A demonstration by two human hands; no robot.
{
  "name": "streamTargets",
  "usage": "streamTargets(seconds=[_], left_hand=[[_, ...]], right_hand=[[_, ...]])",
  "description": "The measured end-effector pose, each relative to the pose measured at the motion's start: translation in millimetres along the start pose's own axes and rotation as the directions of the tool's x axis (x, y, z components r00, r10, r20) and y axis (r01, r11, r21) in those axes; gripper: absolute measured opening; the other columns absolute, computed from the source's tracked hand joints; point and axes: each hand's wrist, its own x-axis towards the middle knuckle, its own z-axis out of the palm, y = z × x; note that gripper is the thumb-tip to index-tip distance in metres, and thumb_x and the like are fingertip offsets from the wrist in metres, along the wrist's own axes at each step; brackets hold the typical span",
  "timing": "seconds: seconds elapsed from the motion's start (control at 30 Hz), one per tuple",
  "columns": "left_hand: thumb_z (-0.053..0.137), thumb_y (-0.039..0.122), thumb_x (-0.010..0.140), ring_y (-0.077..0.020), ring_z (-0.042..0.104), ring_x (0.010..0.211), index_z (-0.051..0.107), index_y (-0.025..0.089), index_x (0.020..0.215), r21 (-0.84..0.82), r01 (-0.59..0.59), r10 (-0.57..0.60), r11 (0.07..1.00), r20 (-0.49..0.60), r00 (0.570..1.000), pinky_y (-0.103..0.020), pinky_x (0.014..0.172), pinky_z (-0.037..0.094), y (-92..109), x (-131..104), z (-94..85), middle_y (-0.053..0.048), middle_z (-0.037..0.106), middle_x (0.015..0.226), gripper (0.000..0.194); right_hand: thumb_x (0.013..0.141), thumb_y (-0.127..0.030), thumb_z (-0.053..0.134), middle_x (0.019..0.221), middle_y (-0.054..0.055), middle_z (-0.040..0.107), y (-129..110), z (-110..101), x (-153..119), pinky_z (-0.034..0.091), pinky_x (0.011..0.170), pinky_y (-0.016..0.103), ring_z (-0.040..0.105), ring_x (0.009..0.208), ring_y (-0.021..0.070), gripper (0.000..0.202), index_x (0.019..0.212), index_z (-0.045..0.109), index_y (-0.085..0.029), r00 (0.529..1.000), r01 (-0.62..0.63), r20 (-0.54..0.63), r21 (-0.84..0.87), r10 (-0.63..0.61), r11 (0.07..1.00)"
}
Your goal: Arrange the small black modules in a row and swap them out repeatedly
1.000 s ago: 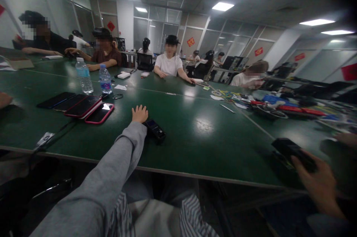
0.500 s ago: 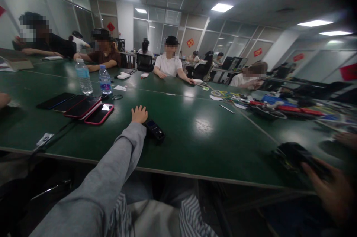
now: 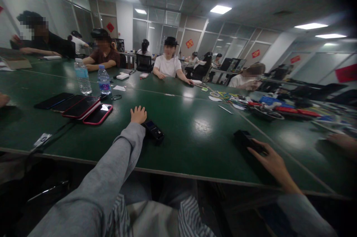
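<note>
My left hand (image 3: 138, 114) lies flat on the green table (image 3: 200, 151), its fingers spread and nothing in them. Just right of its wrist is a small black device with a screen (image 3: 154, 130), partly behind the sleeve cuff. At the right, my right hand (image 3: 269, 159) grips a dark, box-shaped object (image 3: 248, 142) low over the tabletop or on it; I cannot tell which. The fingers and dim light hide part of that object, so its kind is unclear.
Several phones (image 3: 80, 107) lie at the left, in front of two water bottles (image 3: 83, 77). A white pen (image 3: 225, 109) and a pile of cables and tools (image 3: 275, 109) are at the right. Another person's hand (image 3: 341, 142) rests at the far right edge. People sit across the table.
My right hand has moved left and farther onto the table, bringing the dark box-shaped object with it. The left hand and the small device stay in place.
</note>
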Motion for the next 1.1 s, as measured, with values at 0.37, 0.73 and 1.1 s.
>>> streamTargets(seconds=[0.37, 0.73, 1.1], left_hand=[[0.02, 0.043, 0.1, -0.0248, 0.041, 0.138, 0.049, 0.028, 0.139, -0.238, -0.001, -0.011, 0.971, -0.05, 0.999, -0.06, 0.116, 0.023, 7.9, -0.3, -13.2, -0.005, 0.049, 0.148, 0.05], [0.023, 0.062, 0.096, -0.0221, 0.047, 0.135, 0.051, 0.034, 0.134, -0.452, 0.069, -0.075, 0.889, 0.006, 0.997, -0.052, 0.119, 0.019, 7.2, 7.3, -19.4, -0.001, 0.056, 0.142, 0.055], [0.042, 0.055, 0.094, -0.0221, 0.047, 0.136, 0.05, 0.032, 0.134, -0.481, 0.107, -0.067, 0.87, 0.1, 0.993, -0.049, 0.12, 0.016, 7.9, 11.1, -22.4, -0.002, 0.057, 0.141, 0.047]], right_hand=[[0.094, -0.043, 0.052, 0.129, 0.012, 0.059, -322.1, 204.3, -4.9, 0.046, 0.1, 0.042, 0.057, 0.118, 0.0249, 0.055, 0.143, 0.044, -0.021, 0.803, 0.461, 0.322, 0.197, -0.501, 0.865], [0.099, -0.037, 0.043, 0.123, 0.011, 0.055, -376.9, 214.6, -28.7, 0.046, 0.095, 0.041, 0.05, 0.113, 0.0248, 0.056, 0.152, 0.03, -0.025, 0.728, 0.556, 0.327, 0.231, -0.602, 0.798], [0.098, -0.04, 0.045, 0.118, 0.008, 0.058, -378.2, 220.9, -26.4, 0.044, 0.1, 0.043, 0.052, 0.11, 0.0227, 0.039, 0.135, 0.054, -0.027, 0.747, 0.44, 0.253, 0.504, -0.615, 0.743]])
